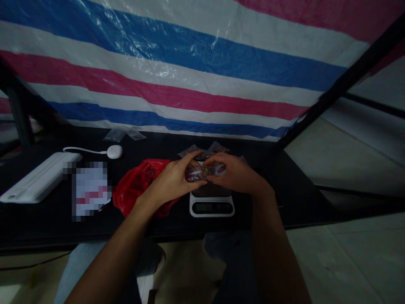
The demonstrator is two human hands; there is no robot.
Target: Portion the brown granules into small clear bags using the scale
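Both hands hold a small clear plastic bag (196,172) with some brownish bits in it, just above a white kitchen scale (212,214) with a dark display. My left hand (175,175) grips the bag's left side, thumb and fingers around it. On the other side, my right hand (236,172) pinches the bag near the brownish contents. Beyond the hands lie several clear bags (218,147) with dark reddish-brown contents, partly hidden by my fingers. A crumpled red plastic bag (129,185) sits by my left wrist, and my forearm covers part of it.
On the black table (95,230) at left are a long white device (41,177), a round white piece on a cable (114,151) and a blurred-out packet (91,185). Flat clear bags (115,134) lie at the back. A striped tarp (177,71) hangs behind.
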